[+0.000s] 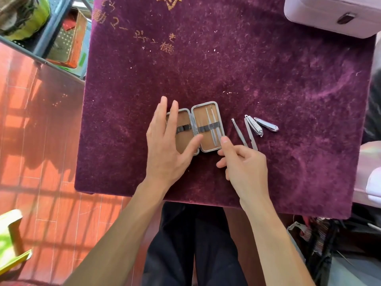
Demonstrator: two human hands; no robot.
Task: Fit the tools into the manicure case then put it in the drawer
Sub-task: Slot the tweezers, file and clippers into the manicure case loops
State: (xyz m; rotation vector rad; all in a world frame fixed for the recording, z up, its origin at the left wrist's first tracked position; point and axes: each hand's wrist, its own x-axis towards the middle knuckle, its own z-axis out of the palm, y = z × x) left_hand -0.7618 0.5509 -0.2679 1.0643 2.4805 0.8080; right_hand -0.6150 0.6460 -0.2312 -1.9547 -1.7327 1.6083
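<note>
- The manicure case [194,129] is lying open on the purple velvet table [247,69], and two thin tools [212,125] are already sitting under the elastic band of its right half.
- The left hand [165,141] is resting spread and flat on the left half, pinching nothing.
- The right hand [243,162], loosely curled, is touching the case's right edge with one finger; it appears empty.
- Four tools are waiting just beside the case: a slim pusher [239,132], a file [251,134] and two nail clippers [266,124].
- Closing the case and finding the drawer are not yet done; I see no drawer.

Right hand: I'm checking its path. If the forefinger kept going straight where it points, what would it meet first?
The right hand points its forefinger up-left at the case's right half; probably the slim tools strapped there first.
</note>
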